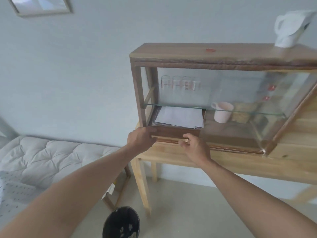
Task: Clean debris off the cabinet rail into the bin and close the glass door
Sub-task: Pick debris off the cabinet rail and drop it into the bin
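A wooden cabinet (214, 54) with glass doors stands on a light wooden table (223, 162). Its left side is uncovered, and the glass door (248, 100) sits slid over the right part. Along the bottom front runs the cabinet rail (169, 139). My left hand (139, 139) rests at the rail's left end, fingers curled against the cabinet's corner. My right hand (193, 145) is on the rail a little to the right, fingertips pinched on something small and pale. A black bin (121, 222) stands on the floor below, between my arms.
Inside the cabinet are several glasses (180, 83), a stack of papers (180, 116) and a pink mug (223, 111). A white kettle (291, 26) stands on top at the right. A white quilted mattress (51, 155) lies to the left.
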Available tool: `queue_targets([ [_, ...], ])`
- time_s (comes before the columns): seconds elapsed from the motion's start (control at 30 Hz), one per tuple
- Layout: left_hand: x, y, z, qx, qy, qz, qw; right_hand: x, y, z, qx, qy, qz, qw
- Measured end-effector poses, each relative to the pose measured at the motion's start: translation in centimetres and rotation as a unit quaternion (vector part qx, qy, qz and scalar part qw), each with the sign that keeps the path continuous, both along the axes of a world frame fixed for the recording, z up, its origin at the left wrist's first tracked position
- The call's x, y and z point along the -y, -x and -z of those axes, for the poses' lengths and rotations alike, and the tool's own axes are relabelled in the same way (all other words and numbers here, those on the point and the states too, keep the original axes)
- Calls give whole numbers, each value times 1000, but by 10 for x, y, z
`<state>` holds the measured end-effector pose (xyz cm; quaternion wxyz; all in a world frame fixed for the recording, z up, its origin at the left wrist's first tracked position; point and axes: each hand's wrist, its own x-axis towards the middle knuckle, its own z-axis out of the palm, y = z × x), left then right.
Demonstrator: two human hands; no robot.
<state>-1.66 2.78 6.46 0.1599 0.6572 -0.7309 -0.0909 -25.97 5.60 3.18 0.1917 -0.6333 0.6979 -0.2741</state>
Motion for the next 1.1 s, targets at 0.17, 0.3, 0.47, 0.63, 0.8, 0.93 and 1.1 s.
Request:
queue_targets([
  [0.17,14,48,8,10,-21,43,999,8,28,7,6,-15,28,999],
  [0.3,27,78,21,23,-37,50,998,14,40,15,1,-16,36,999],
  [0.47,39,106,41,14,-51,53,997,19,48,27,-60,-22,8,998],
  [0.63,43,123,52,2,-49,73,996,23,50,41,-140,8,-7,990],
  [0.8,43,125,56,-2,-33,80,996,24,51,46,-143,30,5,989],
  [0.93,40,120,52,-12,-28,78,997,21,51,45,-111,47,24,992],
  [1.1,34,105,47,-29,-25,66,997,24,47,43,-94,42,40,994],
])
